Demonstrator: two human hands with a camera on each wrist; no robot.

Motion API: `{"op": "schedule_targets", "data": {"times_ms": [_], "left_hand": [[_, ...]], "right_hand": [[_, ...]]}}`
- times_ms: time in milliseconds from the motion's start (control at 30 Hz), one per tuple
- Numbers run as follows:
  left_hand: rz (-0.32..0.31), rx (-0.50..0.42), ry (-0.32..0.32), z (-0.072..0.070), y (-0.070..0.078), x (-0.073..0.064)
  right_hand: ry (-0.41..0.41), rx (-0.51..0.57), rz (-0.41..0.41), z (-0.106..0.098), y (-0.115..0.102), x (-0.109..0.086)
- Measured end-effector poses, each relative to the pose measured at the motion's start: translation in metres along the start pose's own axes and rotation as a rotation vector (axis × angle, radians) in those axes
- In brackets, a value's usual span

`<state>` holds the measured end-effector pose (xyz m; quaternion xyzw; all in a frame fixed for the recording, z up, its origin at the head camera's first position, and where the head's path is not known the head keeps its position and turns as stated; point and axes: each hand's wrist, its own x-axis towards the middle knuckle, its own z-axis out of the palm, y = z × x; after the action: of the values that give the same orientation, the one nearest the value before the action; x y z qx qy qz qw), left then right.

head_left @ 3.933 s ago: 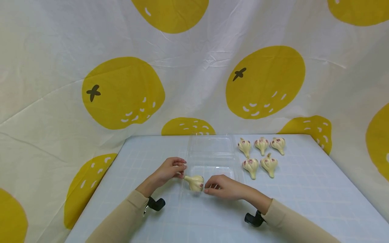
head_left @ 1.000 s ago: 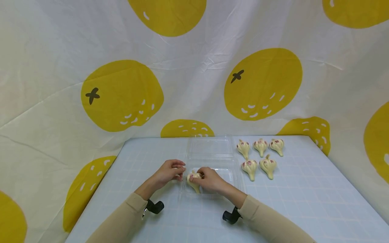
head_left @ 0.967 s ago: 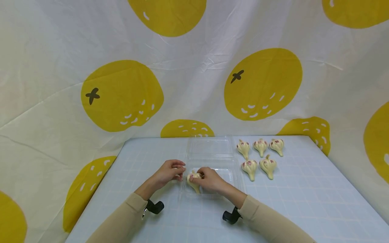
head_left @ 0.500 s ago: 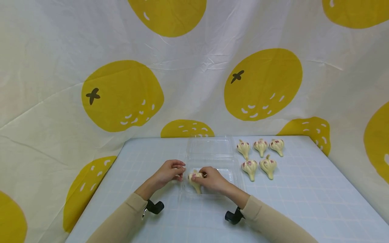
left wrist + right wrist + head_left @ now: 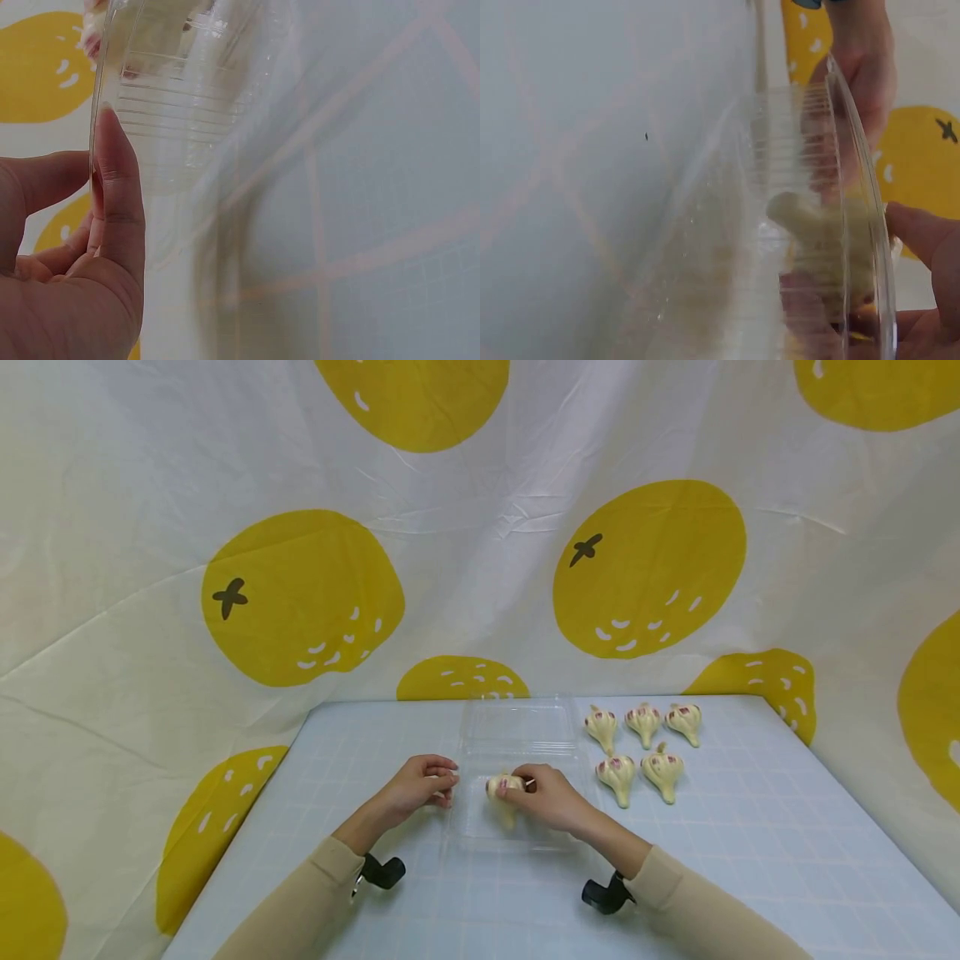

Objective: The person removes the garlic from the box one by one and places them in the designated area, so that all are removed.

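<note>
A clear plastic clamshell box [image 5: 480, 842] lies on the table with its lid [image 5: 517, 722] folded back. On its left side my left hand [image 5: 420, 781] pinches the rim between thumb and fingers, as the left wrist view shows. My right hand [image 5: 551, 797] holds a cream garlic bulb [image 5: 502, 786] with purple patches by its right side, over the near half of the box. The bulb's stem points toward me. Through the clear wall in the right wrist view, the garlic bulb [image 5: 829, 240] shows between thumb and fingers.
Several more garlic bulbs [image 5: 616, 774] lie in two rows on the table right of the box. The table has a pale blue checked cloth [image 5: 750, 835]. Behind it hangs a white curtain [image 5: 480, 568] with yellow fruit prints.
My right hand took hold of the garlic bulb, which lay stem-left earlier, and turned its stem toward me. Over the last second it shifted right within the box. My left hand stayed put.
</note>
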<state>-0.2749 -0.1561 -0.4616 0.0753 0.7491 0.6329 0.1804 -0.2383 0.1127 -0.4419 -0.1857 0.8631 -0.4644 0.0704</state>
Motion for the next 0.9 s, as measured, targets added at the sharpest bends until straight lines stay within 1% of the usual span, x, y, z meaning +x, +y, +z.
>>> {"op": "schedule_targets", "data": {"times_ms": [167, 400, 567, 800, 900], "left_hand": [[-0.008, 0.007, 0.006, 0.0, 0.0, 0.0], [-0.017, 0.005, 0.003, -0.001, -0.001, 0.0], [-0.015, 0.006, 0.001, -0.001, -0.002, 0.001], [-0.006, -0.007, -0.001, -0.002, -0.002, 0.001], [-0.012, -0.014, -0.002, -0.002, -0.001, 0.002]], "right_hand": [[0.016, -0.013, -0.013, -0.014, 0.002, -0.006], [0.045, -0.044, -0.005, -0.037, 0.007, -0.018], [0.054, -0.052, -0.022, -0.059, 0.011, -0.028], [0.099, -0.107, 0.002, -0.093, 0.015, -0.041], [0.119, -0.124, 0.007, -0.108, 0.018, -0.046]]}}
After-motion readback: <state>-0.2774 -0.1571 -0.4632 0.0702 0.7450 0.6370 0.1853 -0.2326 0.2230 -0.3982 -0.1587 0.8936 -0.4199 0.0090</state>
